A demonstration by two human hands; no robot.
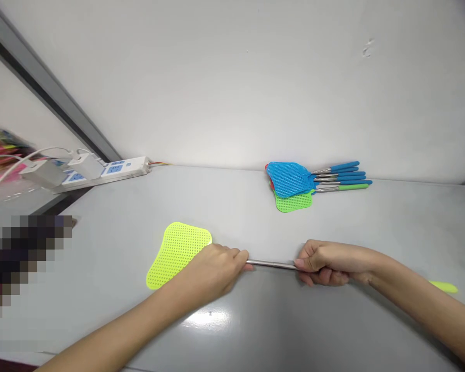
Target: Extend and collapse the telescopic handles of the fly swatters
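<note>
A yellow-green fly swatter [178, 248] with a perforated head and an extended metal telescopic rod lies across both hands above the grey table. My left hand [220, 266] is closed around the rod near the head and partly covers the head's right edge. Farther along, my right hand [321, 263] grips the rod, its thumb and fingers pressed together on it. A bare stretch of thin rod shows between the two hands. The yellow-green handle end [444, 287] sticks out beyond my right forearm, which hides the part in between.
Several blue swatters [289, 178] and a green one [294, 201] lie stacked near the wall, handles pointing right. A white power strip [120, 168] with plugged-in adapters sits at the back left. Colourful bagged items [3, 155] are at the far left. The grey table [225, 196] reaches the wall.
</note>
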